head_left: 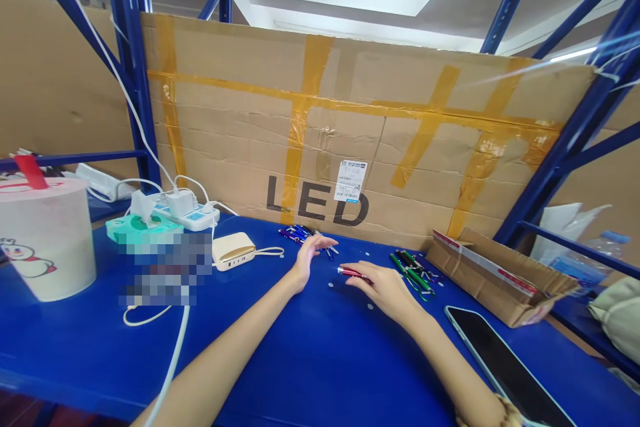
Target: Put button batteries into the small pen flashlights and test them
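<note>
My left hand (311, 259) is open, its fingers stretched out toward the right, beside a small pile of blue and purple metal tubes (299, 233) with silver clips. Nothing shows in its grasp, though part of the pile is hidden behind it. In my right hand (384, 285), between thumb and fingers, is a slim red metal tube (353, 273) with a silver end pointing left. Just beyond that hand lie several green tubes (413, 273) with clips, next to some dark purple ones.
A long cardboard tray (493, 280) and a phone (505, 360) lie at the right. On the left are a cream power bank (234, 251), a power strip (200, 217), cables and a large drink cup (50, 240). A cardboard sheet (240, 140) walls the blue table's back.
</note>
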Demonstrator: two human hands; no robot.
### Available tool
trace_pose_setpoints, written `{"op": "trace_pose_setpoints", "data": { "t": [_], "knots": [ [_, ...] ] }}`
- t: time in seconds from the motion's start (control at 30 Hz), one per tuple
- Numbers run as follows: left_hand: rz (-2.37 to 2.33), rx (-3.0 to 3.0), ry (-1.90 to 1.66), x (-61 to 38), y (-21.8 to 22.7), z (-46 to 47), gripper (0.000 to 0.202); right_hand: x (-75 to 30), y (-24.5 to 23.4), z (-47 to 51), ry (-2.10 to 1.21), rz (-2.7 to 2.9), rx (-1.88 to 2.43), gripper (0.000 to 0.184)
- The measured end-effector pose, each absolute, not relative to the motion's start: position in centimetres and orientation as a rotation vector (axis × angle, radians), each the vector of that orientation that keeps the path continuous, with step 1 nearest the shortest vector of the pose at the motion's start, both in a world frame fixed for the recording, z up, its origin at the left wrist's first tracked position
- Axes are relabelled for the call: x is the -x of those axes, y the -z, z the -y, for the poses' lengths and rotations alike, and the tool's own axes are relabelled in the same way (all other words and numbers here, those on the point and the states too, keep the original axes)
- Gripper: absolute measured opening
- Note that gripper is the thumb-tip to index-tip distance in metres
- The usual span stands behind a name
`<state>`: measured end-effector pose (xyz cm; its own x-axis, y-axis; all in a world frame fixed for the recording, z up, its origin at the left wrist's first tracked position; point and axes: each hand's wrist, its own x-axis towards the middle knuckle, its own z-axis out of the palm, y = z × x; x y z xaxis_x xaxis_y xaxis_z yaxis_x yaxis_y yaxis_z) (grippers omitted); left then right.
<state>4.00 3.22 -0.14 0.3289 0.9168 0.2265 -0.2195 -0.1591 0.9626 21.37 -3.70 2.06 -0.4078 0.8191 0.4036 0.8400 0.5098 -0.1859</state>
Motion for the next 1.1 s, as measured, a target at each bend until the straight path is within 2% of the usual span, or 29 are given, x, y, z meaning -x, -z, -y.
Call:
{"op": "trace_pose_setpoints", "data": {
  "t": [0.2, 0.57, 1.1],
  "knots": [
    [-0.710, -1.399, -1.080, -3.9, -0.4, -2.9, 0.052, -20.5, -1.6, 4.1, 0.043, 2.350, 1.294, 0.031],
    [-0.711, -1.397, -1.065, -3.7, -0.9, -3.1, 0.053, -20.3, -1.4, 4.1, 0.267, 2.317, 1.308, 0.034],
    [-0.697, -1.473, -0.968, -4.2, -0.6, -3.0, 0.055, -19.7, -1.3, 4.3, 0.015, 2.315, 1.292, 0.028]
  ]
}}
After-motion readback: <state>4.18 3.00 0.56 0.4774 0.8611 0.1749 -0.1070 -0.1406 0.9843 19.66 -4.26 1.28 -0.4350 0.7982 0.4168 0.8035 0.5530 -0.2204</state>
